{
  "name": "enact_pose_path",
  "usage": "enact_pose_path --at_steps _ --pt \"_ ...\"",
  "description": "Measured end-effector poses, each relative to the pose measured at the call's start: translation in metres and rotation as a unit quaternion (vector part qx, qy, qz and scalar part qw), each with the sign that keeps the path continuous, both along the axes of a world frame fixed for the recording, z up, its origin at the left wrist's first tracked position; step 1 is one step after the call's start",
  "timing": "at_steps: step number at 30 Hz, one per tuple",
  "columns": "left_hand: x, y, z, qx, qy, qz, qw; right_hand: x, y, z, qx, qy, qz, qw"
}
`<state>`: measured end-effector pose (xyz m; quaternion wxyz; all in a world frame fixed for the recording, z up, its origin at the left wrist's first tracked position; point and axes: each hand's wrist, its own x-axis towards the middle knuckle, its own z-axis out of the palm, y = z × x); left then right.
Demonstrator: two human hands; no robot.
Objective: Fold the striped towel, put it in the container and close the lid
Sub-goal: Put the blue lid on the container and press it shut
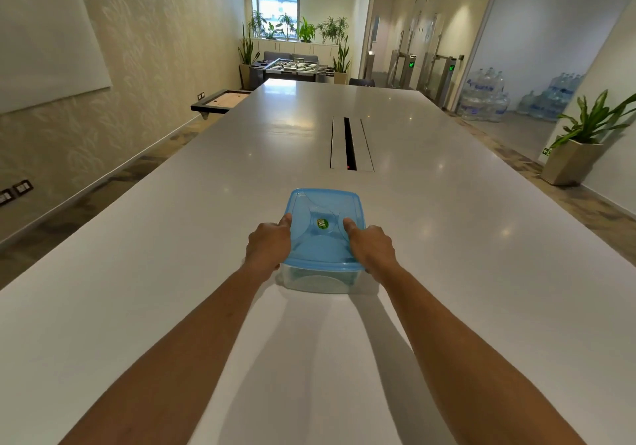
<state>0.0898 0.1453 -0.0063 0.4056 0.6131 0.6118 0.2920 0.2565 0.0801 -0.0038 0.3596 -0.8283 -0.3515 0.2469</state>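
Observation:
A clear plastic container [318,281] stands on the white table [464,272] straight ahead of me. A translucent blue lid [323,241] with a small green sticker lies on top of it. My left hand [268,243] grips the lid's left edge, thumb pressed on top. On the right edge my right hand [370,246] does the same, its thumb near the sticker. Through the clear front wall something dark and folded shows faintly; I cannot make out stripes. The fingers of both hands are hidden under the rim.
A long cable slot [351,143] runs down the table beyond the container. A potted plant [581,148] stands on the floor at the right, with water bottles [488,97] behind glass. A foosball table [292,68] is at the far end.

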Motion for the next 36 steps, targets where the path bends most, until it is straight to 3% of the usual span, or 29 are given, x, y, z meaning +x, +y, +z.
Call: enact_pose_path --at_steps 7,12,17,29,36 --pt "-0.001 0.006 -0.001 -0.054 -0.083 -0.013 0.995 0.009 0.003 -0.003 -0.008 0.012 0.021 1.000" --pt "-0.016 0.023 0.010 -0.184 -0.125 -0.078 0.972 0.034 0.008 -0.002 -0.016 0.144 0.045 0.988" --pt "-0.001 0.061 0.011 -0.122 -0.133 -0.029 0.983 0.045 0.035 0.001 0.079 0.108 -0.038 0.990" --pt "0.033 0.104 -0.006 -0.138 -0.216 -0.057 0.965 0.054 0.090 -0.009 0.159 0.284 -0.041 0.945" --pt "0.041 0.111 -0.006 -0.142 -0.239 -0.055 0.959 0.054 0.092 -0.004 0.196 0.333 -0.055 0.921"
